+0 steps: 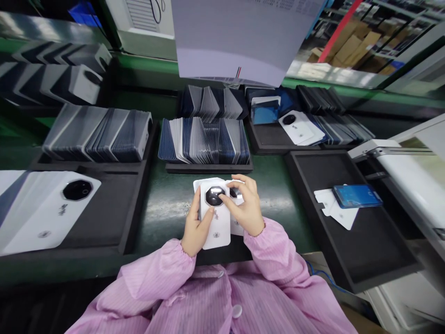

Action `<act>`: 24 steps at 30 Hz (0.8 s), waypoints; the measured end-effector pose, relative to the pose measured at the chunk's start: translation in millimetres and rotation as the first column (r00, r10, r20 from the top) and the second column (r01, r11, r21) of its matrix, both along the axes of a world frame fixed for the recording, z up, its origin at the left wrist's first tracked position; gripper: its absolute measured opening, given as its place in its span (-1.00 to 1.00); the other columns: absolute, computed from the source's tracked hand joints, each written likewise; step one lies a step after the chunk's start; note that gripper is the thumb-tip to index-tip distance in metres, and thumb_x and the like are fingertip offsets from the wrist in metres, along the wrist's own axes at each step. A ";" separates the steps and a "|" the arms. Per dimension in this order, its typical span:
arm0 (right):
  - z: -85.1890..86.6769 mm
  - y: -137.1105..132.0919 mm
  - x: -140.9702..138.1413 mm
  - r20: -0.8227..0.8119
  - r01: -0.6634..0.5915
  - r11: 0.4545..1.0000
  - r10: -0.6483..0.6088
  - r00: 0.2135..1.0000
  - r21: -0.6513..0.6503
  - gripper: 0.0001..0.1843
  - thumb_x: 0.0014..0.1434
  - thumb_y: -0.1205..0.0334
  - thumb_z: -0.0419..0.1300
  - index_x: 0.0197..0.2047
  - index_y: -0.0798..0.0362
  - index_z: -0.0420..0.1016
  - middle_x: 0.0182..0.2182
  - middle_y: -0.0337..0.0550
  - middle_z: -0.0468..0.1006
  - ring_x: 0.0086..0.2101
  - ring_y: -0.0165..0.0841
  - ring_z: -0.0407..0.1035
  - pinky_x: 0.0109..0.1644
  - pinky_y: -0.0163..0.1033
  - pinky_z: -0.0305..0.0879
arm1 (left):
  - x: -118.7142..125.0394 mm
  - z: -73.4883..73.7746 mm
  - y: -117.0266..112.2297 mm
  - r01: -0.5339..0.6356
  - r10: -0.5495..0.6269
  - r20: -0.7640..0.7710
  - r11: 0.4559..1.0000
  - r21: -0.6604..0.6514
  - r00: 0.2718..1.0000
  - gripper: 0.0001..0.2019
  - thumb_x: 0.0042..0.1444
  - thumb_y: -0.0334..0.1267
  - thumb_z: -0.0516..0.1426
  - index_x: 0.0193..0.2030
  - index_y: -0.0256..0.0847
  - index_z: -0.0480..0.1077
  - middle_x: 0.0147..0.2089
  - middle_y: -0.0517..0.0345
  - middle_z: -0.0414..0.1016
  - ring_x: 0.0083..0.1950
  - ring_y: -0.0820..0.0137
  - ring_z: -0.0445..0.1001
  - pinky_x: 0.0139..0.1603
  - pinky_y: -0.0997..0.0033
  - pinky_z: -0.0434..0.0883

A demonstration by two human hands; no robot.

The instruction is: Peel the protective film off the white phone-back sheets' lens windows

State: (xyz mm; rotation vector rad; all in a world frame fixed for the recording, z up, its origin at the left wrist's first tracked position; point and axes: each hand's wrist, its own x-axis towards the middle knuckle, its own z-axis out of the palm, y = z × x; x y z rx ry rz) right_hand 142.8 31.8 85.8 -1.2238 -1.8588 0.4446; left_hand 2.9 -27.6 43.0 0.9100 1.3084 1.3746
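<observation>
I hold a small stack of white phone back covers (218, 221) with dark octagonal camera windows, close to my chest over the green bench. My left hand (195, 226) grips the stack from its left side, thumb on the top cover. My right hand (246, 208) closes on the right side, and its index finger rests at the camera window. A second cover shows partly under my right hand. Both sleeves are pink.
A black tray (208, 168) holding rows of upright covers (205, 139) stands just beyond my hands. More trays of covers sit at left (100, 134) and back right (313, 120). A large white cover (45, 213) lies at left. A blue cover (356, 195) lies in the right tray (365, 246).
</observation>
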 end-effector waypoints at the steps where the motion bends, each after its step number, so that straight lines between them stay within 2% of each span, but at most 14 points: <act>1: 0.3 0.7 -2.6 -0.022 -0.003 0.999 0.002 1.000 -0.054 -0.83 0.07 0.22 0.32 -0.24 -0.02 0.47 -0.06 -0.05 0.44 0.00 -0.14 0.32 0.06 0.06 0.32 | -0.6 -0.5 -0.6 0.004 -0.003 -0.048 1.000 0.026 0.999 -0.38 0.19 -0.17 0.12 0.38 -0.07 0.06 0.37 0.00 0.22 0.32 0.21 0.28 0.26 0.24 0.30; 3: -1.8 2.6 -5.2 -0.077 -0.010 0.990 -0.001 0.997 -0.140 -0.90 0.07 0.24 0.31 -0.31 -0.01 0.47 -0.10 -0.07 0.46 -0.04 -0.17 0.35 0.02 0.04 0.34 | -1.7 -1.2 -1.5 0.011 0.000 -0.145 0.997 0.075 0.989 -0.39 0.20 -0.18 0.12 0.37 -0.08 0.07 0.38 0.00 0.20 0.36 0.19 0.21 0.33 0.19 0.20; 5: -5.3 3.1 -5.9 -0.096 -0.012 0.992 -0.001 0.995 -0.126 -0.93 0.10 0.27 0.28 -0.38 0.00 0.46 -0.12 -0.08 0.47 -0.05 -0.17 0.35 0.03 0.06 0.34 | -2.1 -1.4 -1.9 0.013 0.002 -0.179 0.996 0.085 0.984 -0.39 0.20 -0.18 0.12 0.38 -0.09 0.07 0.38 -0.01 0.19 0.37 0.18 0.20 0.35 0.17 0.18; 8: -10.7 -1.5 -5.4 -0.033 -0.037 0.995 0.040 0.999 0.098 -0.91 0.12 0.34 0.24 -0.40 0.00 0.44 -0.11 -0.07 0.47 0.08 -0.11 0.28 0.12 0.12 0.27 | -1.6 -0.6 -1.5 0.016 -0.011 -0.111 0.999 0.042 0.994 -0.37 0.21 -0.16 0.11 0.39 -0.08 0.04 0.36 -0.02 0.23 0.33 0.18 0.27 0.29 0.19 0.27; 10: -15.2 -6.9 -3.7 0.031 -0.139 0.954 0.136 0.990 0.264 -0.88 0.13 0.41 0.21 -0.36 -0.01 0.43 -0.15 -0.09 0.52 0.10 -0.11 0.28 0.12 0.11 0.28 | -1.3 0.1 -0.6 0.018 -0.015 -0.083 0.999 0.033 0.996 -0.37 0.21 -0.15 0.11 0.39 -0.08 0.04 0.35 -0.01 0.26 0.32 0.19 0.29 0.29 0.20 0.27; 13: -23.2 -14.6 0.4 0.081 -0.306 0.875 0.298 0.951 0.375 -0.82 0.14 0.48 0.18 -0.28 -0.03 0.42 -0.30 -0.20 0.61 -0.09 -0.23 0.48 0.09 0.07 0.31 | -1.8 0.4 1.6 0.020 -0.016 -0.085 0.998 0.053 0.996 -0.39 0.22 -0.16 0.11 0.39 -0.07 0.04 0.37 0.02 0.23 0.36 0.21 0.23 0.34 0.23 0.21; 16: -30.5 -19.4 3.4 0.009 -0.351 0.852 0.378 0.926 0.389 -0.71 0.14 0.52 0.17 -0.13 -0.03 0.40 -0.32 -0.21 0.65 -0.26 -0.34 0.57 0.03 -0.01 0.38 | -3.2 0.3 3.7 0.007 -0.001 -0.092 0.998 0.068 0.996 -0.39 0.22 -0.18 0.11 0.38 -0.07 0.06 0.39 0.05 0.18 0.40 0.24 0.16 0.36 0.26 0.17; 20: -35.1 -20.4 3.8 -0.079 -0.385 0.847 0.441 0.894 0.366 -0.49 0.13 0.55 0.18 0.07 -0.11 0.31 -0.25 -0.23 0.67 -0.26 -0.37 0.59 -0.04 -0.08 0.47 | -5.3 0.8 4.9 -0.010 0.014 -0.083 0.999 0.046 0.996 -0.39 0.21 -0.18 0.12 0.38 -0.04 0.06 0.41 0.09 0.15 0.43 0.23 0.09 0.40 0.26 0.10; 24: -35.0 -18.9 3.0 -0.050 -0.405 0.843 0.449 0.892 0.355 -0.50 0.16 0.51 0.16 0.09 -0.15 0.29 -0.25 -0.21 0.67 -0.28 -0.34 0.60 -0.11 -0.06 0.52 | -6.5 0.8 4.9 -0.009 0.011 -0.063 0.999 0.031 0.998 -0.37 0.18 -0.16 0.15 0.38 -0.05 0.08 0.42 0.10 0.13 0.44 0.22 0.05 0.41 0.26 0.07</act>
